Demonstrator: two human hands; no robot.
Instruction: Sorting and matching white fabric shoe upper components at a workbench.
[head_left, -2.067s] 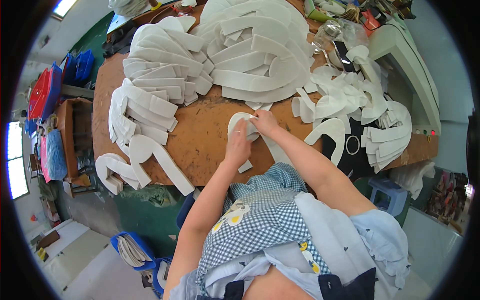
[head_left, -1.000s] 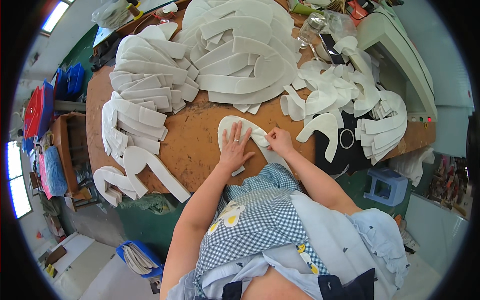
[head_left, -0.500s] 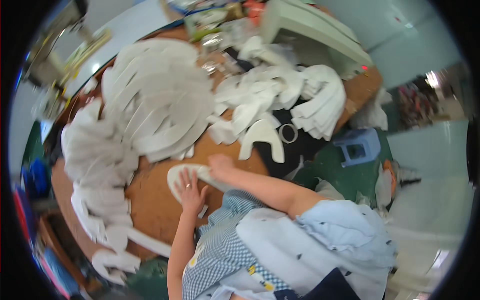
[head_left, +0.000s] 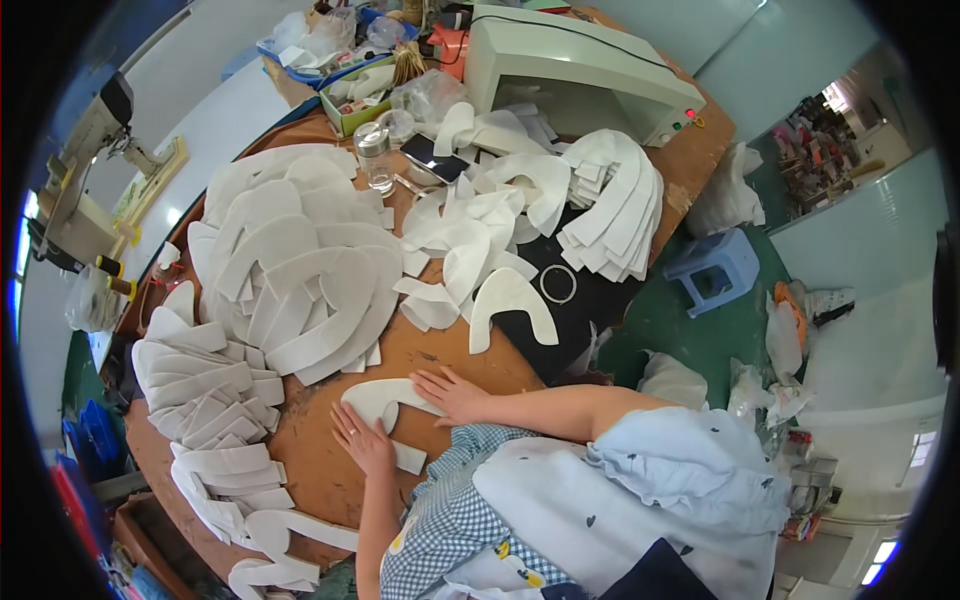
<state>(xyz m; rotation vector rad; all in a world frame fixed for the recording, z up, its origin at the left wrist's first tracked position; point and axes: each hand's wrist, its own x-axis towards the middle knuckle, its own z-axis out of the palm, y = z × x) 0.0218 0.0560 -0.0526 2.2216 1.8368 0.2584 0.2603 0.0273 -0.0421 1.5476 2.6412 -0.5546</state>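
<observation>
Colour and pattern. A flat, curved, padded-looking piece (head_left: 383, 393) is plain off-white, as is the large heap of overlapping curved pieces (head_left: 320, 265). The broad wood-toned counter (head_left: 430, 350) is orange-brown, mottled with dark marks; the flat sheet (head_left: 562, 340) upon it is black. The checked cloth apron (head_left: 450, 515) bears a blue-and-white gingham with yellow-and-white motifs; the ruffled cloth sleeve (head_left: 700, 465) is pale blue with small dark marks. The boxy machine housing (head_left: 560, 45) is pale grey-green, its indicator light (head_left: 690, 114) red. The plastic stool (head_left: 727, 250) is light blue; the floor (head_left: 655, 337), green.
</observation>
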